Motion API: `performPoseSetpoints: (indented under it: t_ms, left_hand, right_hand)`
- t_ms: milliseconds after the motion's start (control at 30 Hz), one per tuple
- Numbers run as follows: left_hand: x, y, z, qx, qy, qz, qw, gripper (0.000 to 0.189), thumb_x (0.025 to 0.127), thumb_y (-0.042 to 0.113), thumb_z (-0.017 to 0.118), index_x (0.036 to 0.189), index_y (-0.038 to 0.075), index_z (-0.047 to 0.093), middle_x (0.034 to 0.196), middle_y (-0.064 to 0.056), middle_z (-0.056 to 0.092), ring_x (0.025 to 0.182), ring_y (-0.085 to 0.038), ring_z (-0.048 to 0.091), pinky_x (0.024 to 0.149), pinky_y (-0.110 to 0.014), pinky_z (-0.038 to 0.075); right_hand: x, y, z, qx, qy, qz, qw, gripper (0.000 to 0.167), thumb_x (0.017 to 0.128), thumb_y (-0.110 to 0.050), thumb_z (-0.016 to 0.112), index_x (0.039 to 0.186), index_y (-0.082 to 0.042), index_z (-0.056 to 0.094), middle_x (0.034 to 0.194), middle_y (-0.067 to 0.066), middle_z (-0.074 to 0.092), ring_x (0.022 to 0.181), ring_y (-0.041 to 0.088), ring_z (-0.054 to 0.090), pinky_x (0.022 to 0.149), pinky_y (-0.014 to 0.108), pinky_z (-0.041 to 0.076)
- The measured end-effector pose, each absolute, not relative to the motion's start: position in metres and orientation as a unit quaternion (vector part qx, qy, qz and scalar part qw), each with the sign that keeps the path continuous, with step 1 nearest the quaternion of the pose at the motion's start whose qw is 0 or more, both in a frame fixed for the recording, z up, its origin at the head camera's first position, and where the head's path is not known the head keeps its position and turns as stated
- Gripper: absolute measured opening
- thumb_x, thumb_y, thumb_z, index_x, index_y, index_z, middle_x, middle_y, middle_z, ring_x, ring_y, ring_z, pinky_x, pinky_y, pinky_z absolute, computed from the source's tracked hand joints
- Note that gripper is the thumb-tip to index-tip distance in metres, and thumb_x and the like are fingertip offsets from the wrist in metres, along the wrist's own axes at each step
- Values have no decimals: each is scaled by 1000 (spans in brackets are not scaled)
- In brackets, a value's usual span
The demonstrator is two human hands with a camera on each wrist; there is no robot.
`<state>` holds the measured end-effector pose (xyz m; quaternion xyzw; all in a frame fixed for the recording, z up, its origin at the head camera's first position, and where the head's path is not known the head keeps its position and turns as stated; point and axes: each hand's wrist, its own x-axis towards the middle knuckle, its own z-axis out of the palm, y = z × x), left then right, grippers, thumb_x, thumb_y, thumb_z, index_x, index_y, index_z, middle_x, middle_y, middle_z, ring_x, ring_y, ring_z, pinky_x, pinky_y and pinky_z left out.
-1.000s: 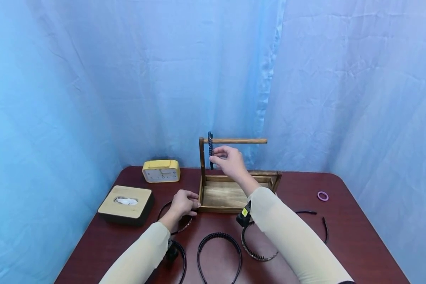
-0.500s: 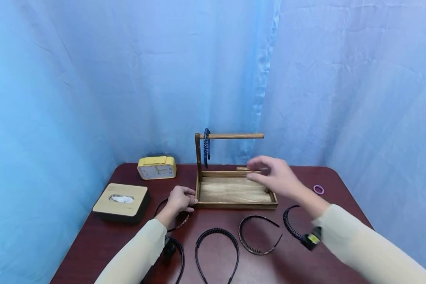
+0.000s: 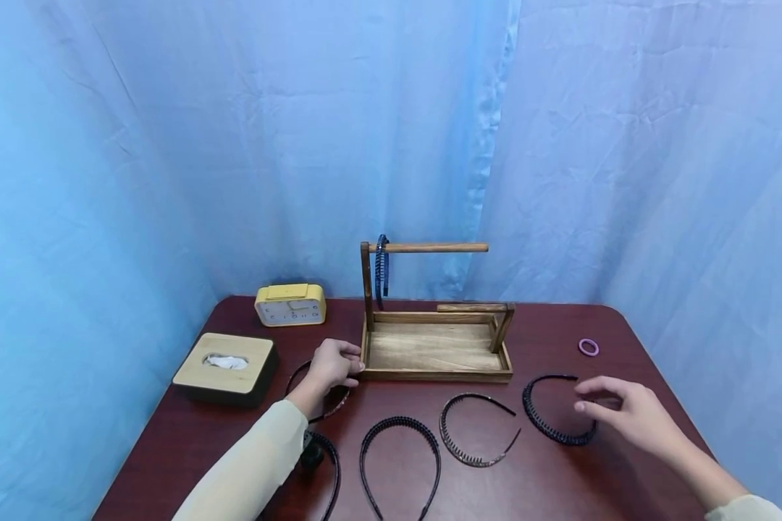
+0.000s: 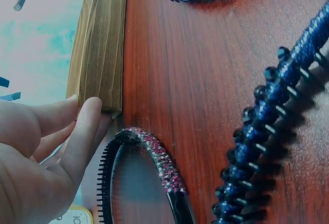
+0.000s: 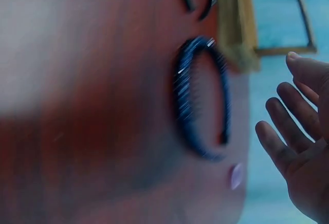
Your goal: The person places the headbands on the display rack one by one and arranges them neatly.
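Observation:
My left hand (image 3: 329, 365) pinches the left front corner of a wooden stand (image 3: 436, 376), a tray with two arms. A dark blue headband (image 3: 379, 271) hangs on its upper rod (image 3: 436, 247), close to the post. At the right, my right hand (image 3: 635, 416) hovers with loose, spread fingers beside a dark toothed headband (image 3: 539, 422) on the table; nothing is in its grasp. The right wrist view shows that headband (image 5: 182, 88) apart from the fingers (image 5: 282, 144). A headband with pink stones (image 4: 163, 165) lies just below my left hand.
A speckled headband (image 3: 452, 445) and black headbands, one at centre (image 3: 400, 422) and one at left (image 3: 335, 470), lie on the table. A tissue box (image 3: 254, 354) and yellow clock (image 3: 291, 304) stand left. A purple ring (image 3: 588, 347) lies right. Blue curtains (image 3: 391, 130) surround the table.
My right hand has let go of the blue headband, now hanging on the upper rod, and has moved right and down to the dark headband. My left hand stays at the stand's corner.

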<state>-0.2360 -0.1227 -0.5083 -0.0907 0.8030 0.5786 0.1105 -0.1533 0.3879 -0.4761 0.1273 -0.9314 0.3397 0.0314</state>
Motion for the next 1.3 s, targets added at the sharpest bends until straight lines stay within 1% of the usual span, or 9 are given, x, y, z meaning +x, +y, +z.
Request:
performPoseSetpoints:
  t_ms: [133,267,333,500,700,867,967,1133,1300]
  left_hand:
    - [-236,-123,-508,-94,802,579,110,33,93,-6,70,126,-5,68,107,-20,72,97,-36,74,66,-39,66]
    - [-236,-121,-508,-93,800,582,110,33,93,-6,70,126,-5,68,107,-20,72,96,-36,74,65,-38,66]
    - [-236,-121,-508,-92,798,585,110,34,92,-6,71,126,-5,68,107,-20,72,95,-36,74,65,-38,66]
    - [-237,-121,-509,-90,798,585,111,34,92,-6,71,125,-5,68,108,-20,72,95,-36,74,64,-37,65]
    - [-237,-122,-510,-89,801,582,109,35,92,-6,71,127,-5,68,110,-21,71,95,-34,74,64,-36,65]
    - [-237,-123,-511,-94,802,579,112,35,93,-5,71,127,-4,68,109,-20,72,92,-31,75,64,-37,66]
    - [-237,-123,-511,-96,801,581,113,34,93,-5,71,127,-3,68,109,-19,72,92,-31,75,65,-38,66]
    - [-237,-123,-510,-95,801,580,115,34,93,-5,71,127,-4,68,110,-19,72,93,-32,75,65,-38,66]
    - [-237,-123,-511,-84,809,571,110,36,92,-5,72,127,-5,68,108,-19,73,89,-27,75,68,-39,66]
  right_hand:
    - [-145,410,-496,100,-938,333,-6,29,89,-34,82,113,-20,75,114,7,76,93,4,74,71,22,60]
    - [-140,422,-512,93,-945,314,-28,36,86,-38,83,116,-21,74,115,4,75,96,10,75,72,21,59]
    - [-139,425,-517,88,-949,302,-28,37,84,-41,84,116,-24,74,113,1,76,95,8,74,72,21,58]
    - [-139,429,-527,109,-959,260,-2,35,80,-43,87,111,-31,75,107,-11,75,98,-1,68,72,22,56]
    - [-142,427,-538,162,-960,221,55,34,73,-34,92,103,-38,76,103,-19,71,100,-7,61,75,21,55]
    - [-141,424,-547,212,-947,215,108,35,70,-24,95,97,-39,78,99,-23,70,98,-3,58,80,9,44]
    - [-141,422,-549,236,-938,220,127,36,69,-19,95,93,-40,78,96,-23,69,98,0,56,83,5,39]
    - [-140,421,-549,255,-936,199,138,39,67,-17,96,89,-42,75,94,-26,66,95,0,56,81,5,40]
    - [-139,416,-539,284,-931,176,144,38,69,-16,94,91,-39,74,92,-27,66,87,-4,61,74,5,43]
